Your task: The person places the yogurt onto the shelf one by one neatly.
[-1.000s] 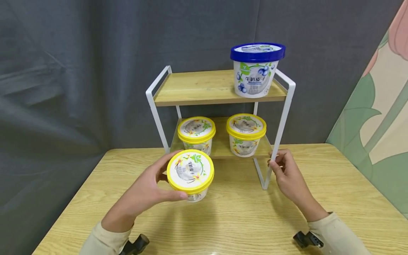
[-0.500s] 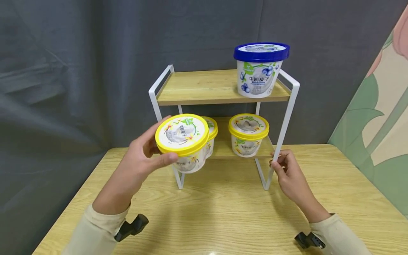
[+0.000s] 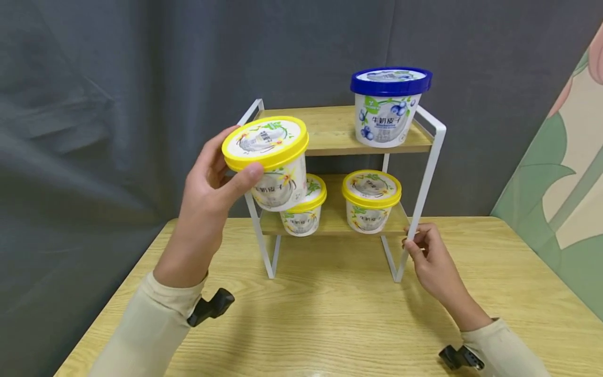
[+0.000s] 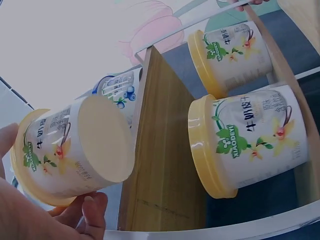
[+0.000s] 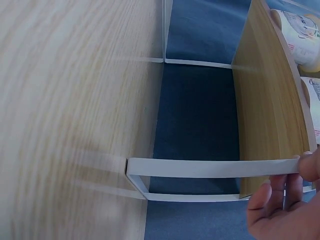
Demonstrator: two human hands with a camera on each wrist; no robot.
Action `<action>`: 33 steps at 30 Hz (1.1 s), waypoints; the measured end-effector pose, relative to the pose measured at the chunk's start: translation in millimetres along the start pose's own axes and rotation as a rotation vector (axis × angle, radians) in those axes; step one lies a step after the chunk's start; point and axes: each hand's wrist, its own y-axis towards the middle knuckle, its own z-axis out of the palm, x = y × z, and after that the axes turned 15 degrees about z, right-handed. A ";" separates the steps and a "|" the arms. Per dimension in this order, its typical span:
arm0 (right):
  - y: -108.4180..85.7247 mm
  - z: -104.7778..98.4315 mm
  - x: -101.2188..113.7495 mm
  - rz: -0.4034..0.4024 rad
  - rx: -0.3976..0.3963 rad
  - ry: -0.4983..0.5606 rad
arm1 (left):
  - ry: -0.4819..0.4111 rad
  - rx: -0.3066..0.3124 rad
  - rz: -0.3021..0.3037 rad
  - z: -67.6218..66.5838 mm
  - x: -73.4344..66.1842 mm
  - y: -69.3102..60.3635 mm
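My left hand grips a white tub with a yellow lid, thumb in front and fingers behind. The tub is held in the air before the left end of the upper shelf; the left wrist view shows its bare base. With thumb and fingers my right hand pinches the rack's white right front leg, low down beside the lower shelf. Two more yellow-lidded tubs stand on that lower shelf, a left one partly behind the held tub and a right one.
A blue-lidded blueberry tub stands at the right end of the upper shelf. The two-tier rack rests on a wooden table, with a dark curtain behind it. A flower-patterned panel is at the right.
My left hand has lifted the yellow-lidded tub from in front of the lower shelf up to upper-shelf height. The right hand keeps its hold on the rack's leg.
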 end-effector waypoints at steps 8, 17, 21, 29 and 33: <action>1.1 -1.2 -1.3 0.002 0.008 -0.019 | -0.014 -0.087 0.051 7.8 -4.7 16.6; -0.5 -0.3 -0.6 0.006 -0.004 -0.013 | 0.053 -0.075 0.100 22.2 0.4 41.1; 0.5 -0.2 -0.1 -0.001 -0.006 -0.007 | 0.105 -0.054 0.074 24.9 0.4 47.1; -0.1 -1.3 1.5 0.001 -0.001 -0.022 | 0.055 0.008 -0.059 31.3 0.1 64.6; -1.1 -1.0 1.2 0.003 -0.002 -0.023 | 0.067 0.045 -0.098 34.9 3.9 73.7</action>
